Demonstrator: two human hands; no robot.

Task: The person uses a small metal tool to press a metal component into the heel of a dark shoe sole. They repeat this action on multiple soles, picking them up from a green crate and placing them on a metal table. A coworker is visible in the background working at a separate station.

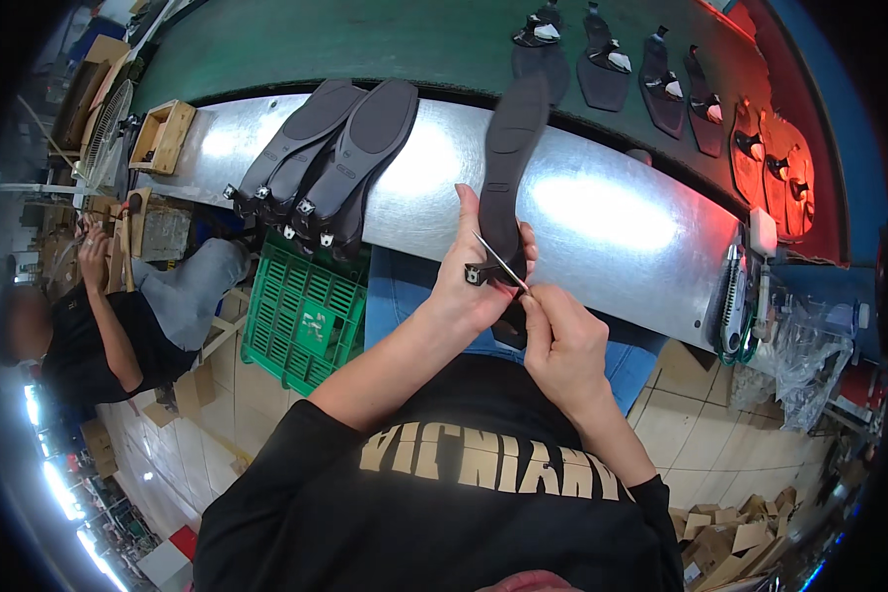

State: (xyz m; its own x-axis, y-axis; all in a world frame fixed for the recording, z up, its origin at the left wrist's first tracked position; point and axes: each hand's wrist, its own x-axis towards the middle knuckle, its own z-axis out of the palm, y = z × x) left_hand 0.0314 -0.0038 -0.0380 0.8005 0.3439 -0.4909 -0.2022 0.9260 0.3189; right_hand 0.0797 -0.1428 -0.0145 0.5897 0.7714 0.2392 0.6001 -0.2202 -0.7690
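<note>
My left hand (461, 281) is closed round the heel end of a dark shoe sole (513, 138), its underside facing up and its toe pointing away from me. A small black heel piece with a metal end (475, 274) juts out beside my left palm. My right hand (564, 340) pinches a thin, pointed metal tool (501, 260), its shaft slanting across the heel end of the sole. The tool's rear end is hidden in my fingers, so its exact kind does not show. Left of my hands, several dark soles (355, 158) lie heaped, undersides up, heel ends toward me.
A metal ledge (622, 212) runs along a green conveyor belt (365, 44) bearing several sandals (602, 69); some sit under red light at right. A green crate (301, 311) stands below the ledge. A wooden box (163, 136) and a seated person (118, 326) are at left; a cutter (733, 296) hangs at right.
</note>
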